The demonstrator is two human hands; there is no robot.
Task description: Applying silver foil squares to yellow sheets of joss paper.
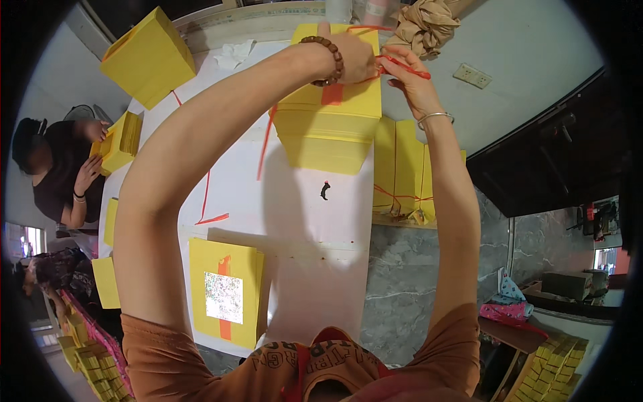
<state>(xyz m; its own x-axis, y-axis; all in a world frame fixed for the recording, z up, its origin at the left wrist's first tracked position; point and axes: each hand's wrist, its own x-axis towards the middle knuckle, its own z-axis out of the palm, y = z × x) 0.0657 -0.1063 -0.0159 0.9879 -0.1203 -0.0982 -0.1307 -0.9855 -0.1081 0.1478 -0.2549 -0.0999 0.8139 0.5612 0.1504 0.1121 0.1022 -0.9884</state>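
A tall stack of yellow paper [328,144] stands at the far side of the white table, with an orange-red band on its top. Over the stack's top right corner my left hand [353,57], with a brown bead bracelet at its wrist, is closed, its fingertips at a red plastic string [404,66]. My right hand [416,84] pinches the same string just beyond the stack's right edge. Another red length [266,144] hangs down at the stack's left side. Part of my left hand's grip is hidden behind its back.
Another banded yellow stack [246,295] lies near me on the white table [315,281]. Tied yellow bundles [402,164] stand past the table's right edge. A yellow block [151,60] sits at the far left. A co-worker's hands [88,173] rest on yellow paper. Crumpled brown paper [425,27] lies at the back.
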